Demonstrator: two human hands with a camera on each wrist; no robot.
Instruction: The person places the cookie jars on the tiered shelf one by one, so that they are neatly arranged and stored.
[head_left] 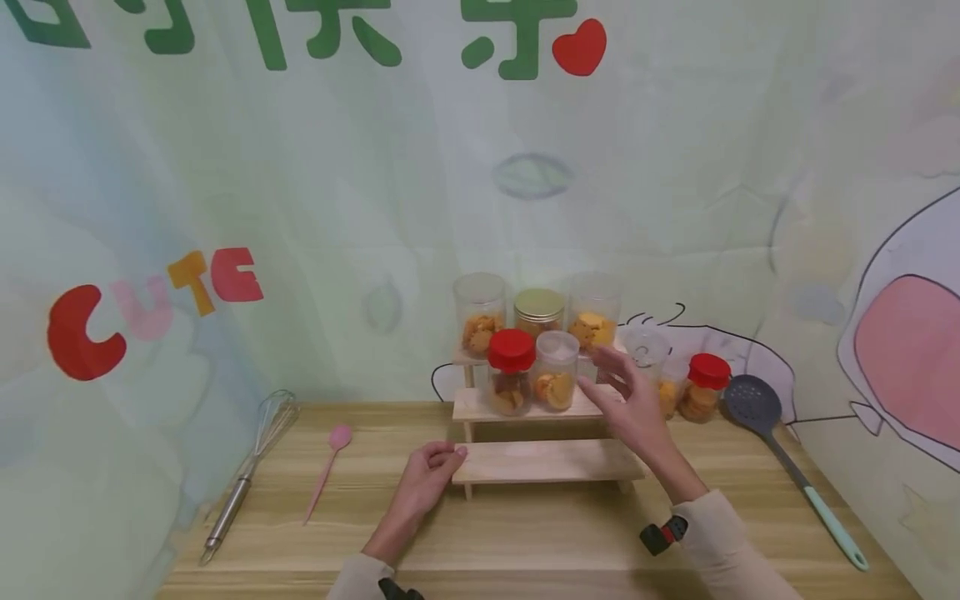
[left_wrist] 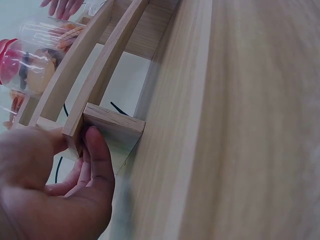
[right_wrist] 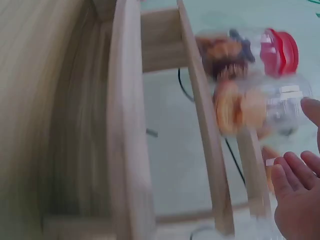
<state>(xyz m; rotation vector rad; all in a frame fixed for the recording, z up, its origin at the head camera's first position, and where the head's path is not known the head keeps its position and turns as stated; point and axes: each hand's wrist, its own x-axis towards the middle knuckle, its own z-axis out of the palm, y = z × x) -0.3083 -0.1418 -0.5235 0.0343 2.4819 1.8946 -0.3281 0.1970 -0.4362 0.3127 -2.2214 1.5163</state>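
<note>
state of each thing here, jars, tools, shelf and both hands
shelf, upright
left hand, gripping the shelf's lowest step
right hand, thumb apart, holding nothing
left red-lidded jar, closed, upright
right red-lidded jar, closed, upright
gold-lidded jar, closed, upright
clear jars, upright, lids unclear
whisk, lying down
pink spoon, lying down
skimmer, lying down

Noted at left on the pale wooden tabletop (head_left: pixel 525 537): a metal whisk (head_left: pixel 244 481), lying with wires to the far side and handle to the near side, and, to its right, a slim pink spoon (head_left: pixel 340 437), bowl end far. Noted at right: a slotted turner (head_left: pixel 752 403), dark grey head far, mint-green handle end near. Recorded on the far side: a pale green printed backdrop (head_left: pixel 420 183), bearing multicoloured CUTE lettering (head_left: pixel 197 287) at left, green characters (head_left: pixel 525 37) with a red heart (head_left: pixel 581 47) to their right, and a pink-and-white cartoon shape (head_left: pixel 918 358) at right.
</note>
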